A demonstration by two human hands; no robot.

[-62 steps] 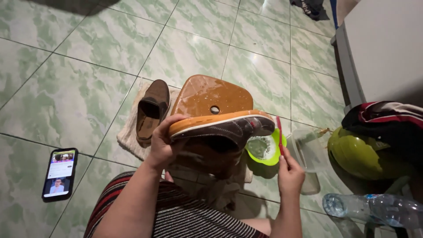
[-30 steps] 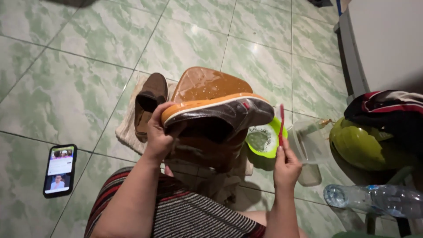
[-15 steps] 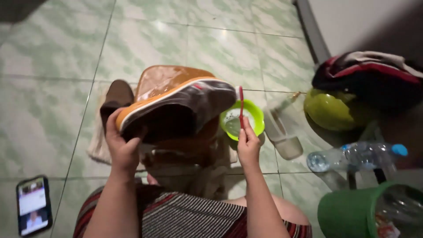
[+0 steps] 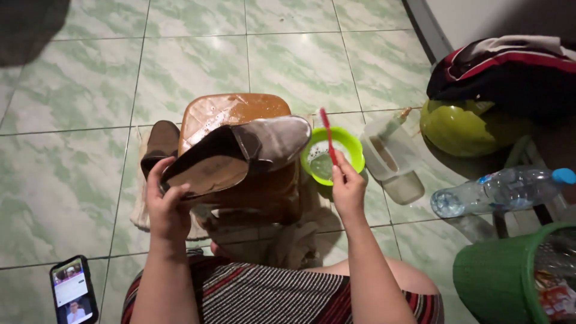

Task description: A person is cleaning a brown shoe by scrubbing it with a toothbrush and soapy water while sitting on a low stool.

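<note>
My left hand (image 4: 168, 207) grips the heel of a brown shoe (image 4: 237, 153) and holds it over a wet brown plastic stool (image 4: 234, 111), with the opening toward me and the toe pointing right. My right hand (image 4: 348, 186) holds a red toothbrush (image 4: 327, 135) upright, its bristle end above a small green bowl (image 4: 354, 150) of soapy water on the floor. A second brown shoe (image 4: 161, 141) lies on a pale cloth left of the stool.
A clear plastic container (image 4: 390, 153), a plastic water bottle (image 4: 498, 191), a green helmet-like bowl (image 4: 453, 129) under dark clothing (image 4: 510, 72), and a green basket (image 4: 498, 279) crowd the right. A lit phone (image 4: 72, 291) lies on the tiled floor at lower left.
My left hand has turned the shoe from sole-up to opening-up. The view shifted right, bringing the green basket and bottle further in. The toothbrush stays over the green bowl.
</note>
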